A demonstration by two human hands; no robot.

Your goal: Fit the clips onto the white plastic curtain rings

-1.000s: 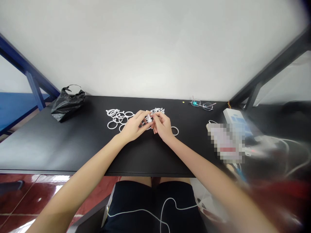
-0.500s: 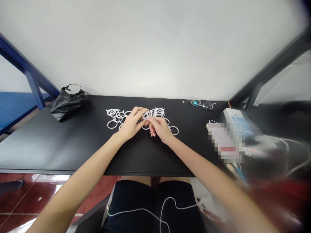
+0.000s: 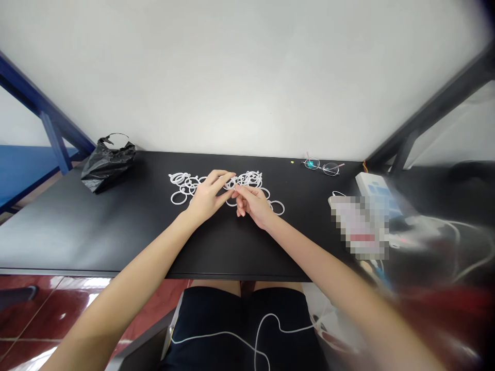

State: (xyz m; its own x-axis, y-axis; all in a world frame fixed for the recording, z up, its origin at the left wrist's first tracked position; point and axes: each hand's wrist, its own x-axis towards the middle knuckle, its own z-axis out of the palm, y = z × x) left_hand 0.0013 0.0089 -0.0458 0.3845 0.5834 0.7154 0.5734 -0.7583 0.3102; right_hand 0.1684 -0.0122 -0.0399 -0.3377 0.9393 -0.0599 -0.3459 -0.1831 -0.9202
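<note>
White curtain rings with small eyelets lie spread on the black table. A loose group of rings (image 3: 179,197) is left of my hands, and a denser heap of rings (image 3: 251,178) sits just behind them. My left hand (image 3: 209,195) is curled, thumb and fingertips closed around a white curtain ring (image 3: 229,184). From the other side, my right hand (image 3: 251,203) pinches at the same ring with thumb and forefinger, its other fingers folded under. The fingertips of both hands meet and partly hide the ring.
A crumpled black plastic bag (image 3: 108,164) stands at the left rear. Eyeglasses (image 3: 322,166) lie near the wall. On the right are a white box (image 3: 375,188), a blurred-out object (image 3: 359,226) and white cables. The black table (image 3: 232,252) ends just before my lap.
Both hands stay in nearly the same place. The fingers of my right hand have shifted slightly, curling a little more at the ring.
</note>
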